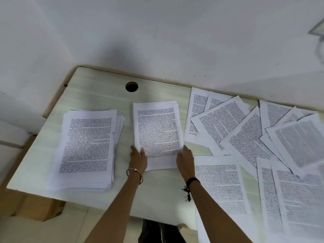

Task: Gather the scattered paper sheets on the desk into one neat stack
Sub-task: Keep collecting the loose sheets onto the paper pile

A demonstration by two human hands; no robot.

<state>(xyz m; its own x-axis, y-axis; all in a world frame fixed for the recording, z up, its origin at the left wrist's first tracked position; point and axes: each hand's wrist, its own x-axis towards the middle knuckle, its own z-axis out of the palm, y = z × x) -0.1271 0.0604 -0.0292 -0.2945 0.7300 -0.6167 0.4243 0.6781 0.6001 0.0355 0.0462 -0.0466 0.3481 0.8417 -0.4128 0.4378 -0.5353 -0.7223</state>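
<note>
A small bundle of printed sheets lies in the middle of the pale desk. My left hand grips its lower left corner, thumb on top of the paper. My right hand grips its lower right edge, fingers curled round the sheets. To the left sits a thick, roughly squared stack of printed paper. Several loose printed sheets lie scattered and overlapping across the right half of the desk, some reaching over its front edge.
A round cable hole is in the desk near the back. White walls enclose the desk at the back and left. A brown cardboard box stands below the desk's left front corner. Bare desk shows between the stack and the bundle.
</note>
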